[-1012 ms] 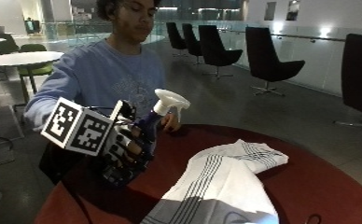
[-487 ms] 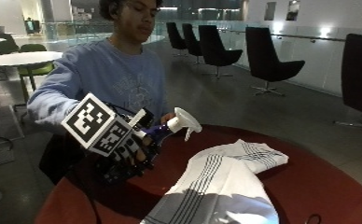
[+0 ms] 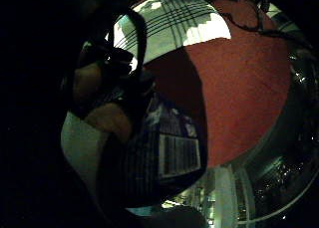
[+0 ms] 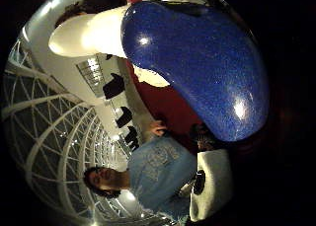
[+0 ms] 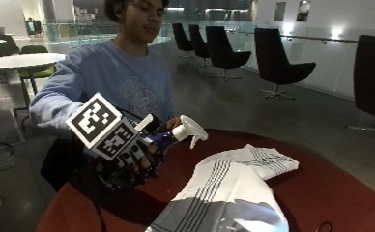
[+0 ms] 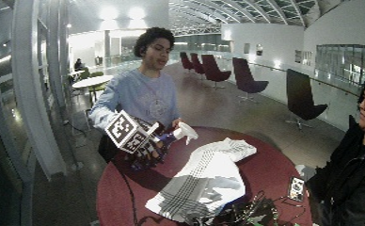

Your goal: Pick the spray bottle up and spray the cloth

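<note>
I have the bottle [image 5: 168,137] lifted off the table [image 5: 342,193] in my right hand [image 5: 131,162], fingers wrapped round its blue body so the white head stays free above my grip. I hold it tilted, with the nozzle [image 5: 191,130] leaning toward the cloth [image 5: 232,188], because that is where the spray has to land. The cloth lies spread on the red table to the right of my hand, its striped length running from the near edge out to a folded end farther back, so a wide stretch of it faces the nozzle. The bottle is in the air near the cloth's left edge, not touching it.

From my palm the blue body [image 4: 207,73] fills the view, close against the hand, and on the little-finger side the label [image 3: 177,156] sits just by my fingers with the cloth [image 3: 169,29] beyond it on the table.

My bare left hand [image 5: 173,122] is up behind the head; I cannot tell whether it touches it. I judge the lift done and the spraying not yet begun: I cannot see whether a finger is on the trigger.
</note>
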